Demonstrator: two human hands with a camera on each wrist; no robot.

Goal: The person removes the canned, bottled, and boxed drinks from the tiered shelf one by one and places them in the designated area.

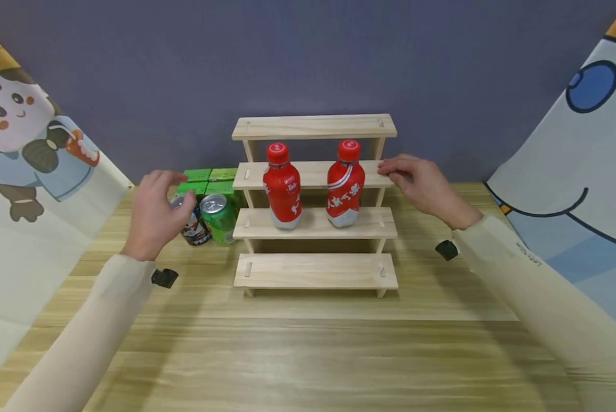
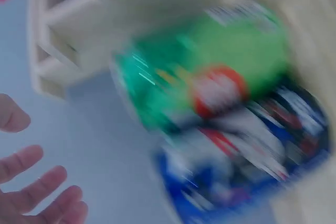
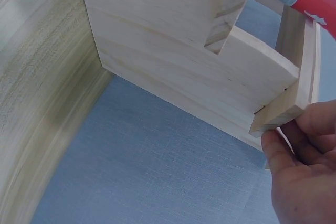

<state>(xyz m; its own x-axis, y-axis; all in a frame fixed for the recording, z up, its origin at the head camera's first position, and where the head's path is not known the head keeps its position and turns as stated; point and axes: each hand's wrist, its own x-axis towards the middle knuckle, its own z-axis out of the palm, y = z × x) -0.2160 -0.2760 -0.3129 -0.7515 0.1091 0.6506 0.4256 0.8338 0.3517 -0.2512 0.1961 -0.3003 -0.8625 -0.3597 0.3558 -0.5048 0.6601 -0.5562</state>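
A light wooden step shelf stands against the back wall. Two red bottles with red caps stand upright on its second step from the bottom. My right hand grips the right end of the second step from the top, and in the right wrist view its thumb and fingers lie around the board end. My left hand is raised near the cans, fingers spread and holding nothing. A green can and a dark blue can stand left of the shelf; both are blurred in the left wrist view.
Several green boxes stand behind the cans, against the shelf's left side. A grey-blue wall rises behind, and printed cartoon panels border both sides. The wood-grain table extends in front.
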